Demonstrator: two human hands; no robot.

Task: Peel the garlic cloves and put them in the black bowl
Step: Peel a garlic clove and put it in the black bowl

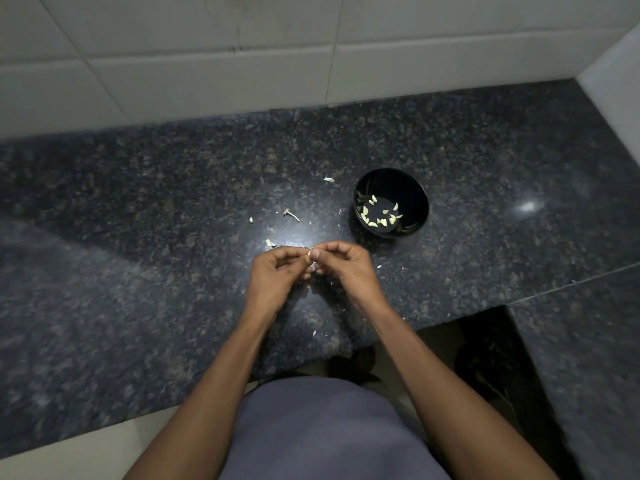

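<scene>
A small pale garlic clove [310, 259] is pinched between the fingertips of my left hand [277, 275] and my right hand [343, 265], held just above the dark granite counter [138, 237]. Most of the clove is hidden by my fingers. The black bowl [412, 188] stands on the counter up and to the right of my hands, with several peeled cloves [379, 214] lying in its bottom.
Bits of garlic skin and a stem [291, 214] lie scattered on the counter beyond my hands, with one piece [270, 243] near my left hand. A white tiled wall [242, 46] runs along the back. The counter's front edge has a cut-out [478, 348] at the lower right.
</scene>
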